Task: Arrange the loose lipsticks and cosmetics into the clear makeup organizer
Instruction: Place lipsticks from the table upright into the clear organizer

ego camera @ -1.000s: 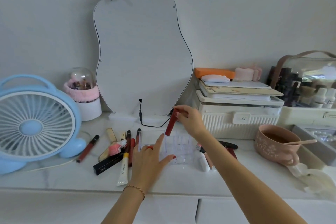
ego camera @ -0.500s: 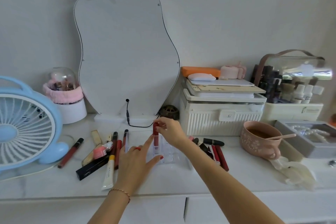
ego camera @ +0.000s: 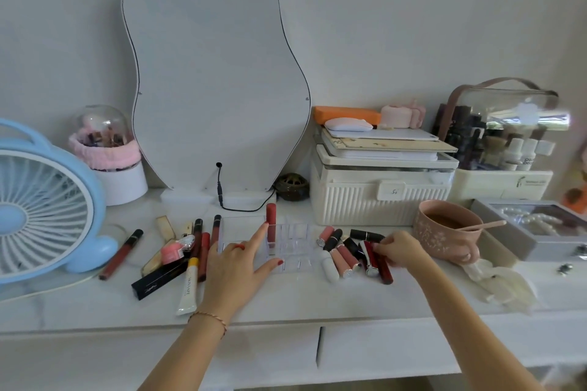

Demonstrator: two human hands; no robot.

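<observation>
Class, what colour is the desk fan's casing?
Light blue fan, seen in the head view.

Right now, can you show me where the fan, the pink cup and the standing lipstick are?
fan [ego camera: 41, 209]: head view, on its white grille.
pink cup [ego camera: 440, 240]: head view, on its outer wall.
standing lipstick [ego camera: 271, 219]: head view, on its red tube.

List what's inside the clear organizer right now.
One red lip gloss tube stands upright in a back slot of the organizer. Other visible slots look empty. The left hand covers its front-left part, so that area can't be checked.
</observation>
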